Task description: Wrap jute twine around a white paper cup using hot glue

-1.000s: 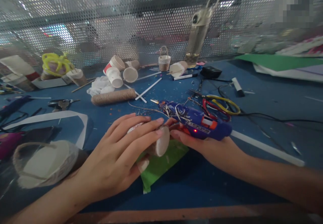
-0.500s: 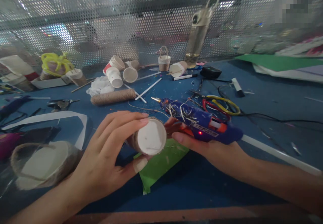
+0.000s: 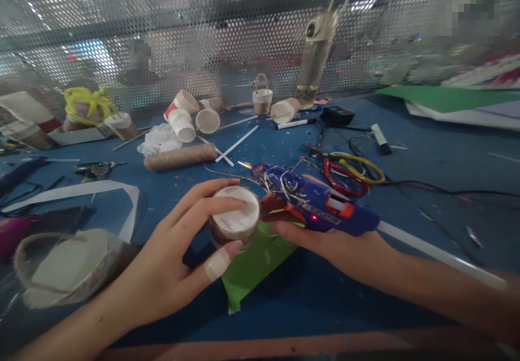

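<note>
My left hand (image 3: pixel 182 242) grips a small twine-wrapped cup (image 3: pixel 235 214), one finger lying over its white round face and the bandaged thumb at its near side. A blue glue gun (image 3: pixel 312 201) with a lit red light rests in my right hand (image 3: pixel 325 236), its metal nozzle pointing left above the cup. A long white glue stick (image 3: pixel 439 255) sticks out of its back. Some fingers of my right hand are hidden behind the cup and gun. Under both hands lies a green sheet (image 3: pixel 260 266) on the blue table.
A twine-handled basket (image 3: pixel 69 266) lies at the left, near a white paper strip (image 3: pixel 130 204). Beyond my hands are a twine roll (image 3: pixel 181 158), paper cups (image 3: pixel 181 125), yellow-handled scissors (image 3: pixel 361 168) and a cable (image 3: pixel 439 190). A bottle (image 3: pixel 314 60) stands at the back.
The cup has tipped more upright, so its white face points further upward. My left index finger has slid onto that face. The glue gun has shifted slightly left and down.
</note>
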The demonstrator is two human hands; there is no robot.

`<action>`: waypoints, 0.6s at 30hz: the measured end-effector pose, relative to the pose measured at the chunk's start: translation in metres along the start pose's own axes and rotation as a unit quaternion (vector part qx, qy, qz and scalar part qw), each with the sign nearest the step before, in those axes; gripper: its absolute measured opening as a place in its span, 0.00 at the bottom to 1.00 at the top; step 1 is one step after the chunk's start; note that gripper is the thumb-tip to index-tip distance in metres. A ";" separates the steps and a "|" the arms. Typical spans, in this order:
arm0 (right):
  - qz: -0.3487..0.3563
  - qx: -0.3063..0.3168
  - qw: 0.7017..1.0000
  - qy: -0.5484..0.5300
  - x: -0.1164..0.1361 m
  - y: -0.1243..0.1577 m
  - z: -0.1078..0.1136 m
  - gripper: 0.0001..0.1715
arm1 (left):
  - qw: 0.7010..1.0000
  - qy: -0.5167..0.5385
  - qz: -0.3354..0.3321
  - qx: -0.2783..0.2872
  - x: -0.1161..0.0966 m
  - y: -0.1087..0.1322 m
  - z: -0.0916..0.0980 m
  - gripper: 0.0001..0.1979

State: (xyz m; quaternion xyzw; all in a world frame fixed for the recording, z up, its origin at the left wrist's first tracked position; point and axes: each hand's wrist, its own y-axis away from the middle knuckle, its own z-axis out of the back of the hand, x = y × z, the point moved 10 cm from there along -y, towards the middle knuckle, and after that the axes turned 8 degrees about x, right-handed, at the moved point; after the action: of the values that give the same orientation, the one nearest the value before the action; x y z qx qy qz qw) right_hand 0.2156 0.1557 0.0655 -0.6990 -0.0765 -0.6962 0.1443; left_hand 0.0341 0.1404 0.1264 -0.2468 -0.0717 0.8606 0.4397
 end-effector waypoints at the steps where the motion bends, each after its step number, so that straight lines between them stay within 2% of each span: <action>1: 0.003 -0.004 1.000 0.006 0.000 -0.001 0.000 0.17 | 1.000 0.007 0.006 0.005 0.002 -0.001 -0.001 0.16; 7: 0.023 -0.040 0.999 0.026 0.005 0.000 0.005 0.11 | 1.000 0.015 0.009 0.023 0.004 -0.007 -0.006 0.15; 12: 0.041 -0.088 0.981 0.170 0.021 0.006 0.026 0.16 | 0.999 0.020 0.019 0.023 0.005 -0.006 -0.004 0.17; 15: 0.110 -0.095 0.958 0.246 0.043 0.011 0.035 0.17 | 0.997 0.049 0.067 0.011 0.014 -0.003 0.001 0.17; 18: 0.152 -0.064 0.942 0.293 0.056 0.013 0.036 0.14 | 0.988 0.084 0.132 -0.022 0.025 0.002 0.008 0.16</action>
State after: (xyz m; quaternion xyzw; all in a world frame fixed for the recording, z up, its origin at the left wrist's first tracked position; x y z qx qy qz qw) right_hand 0.2549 0.1490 0.1200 -0.4757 0.1209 -0.8433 0.2191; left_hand 0.0161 0.1601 0.1236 -0.3350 -0.0208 0.8854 0.3215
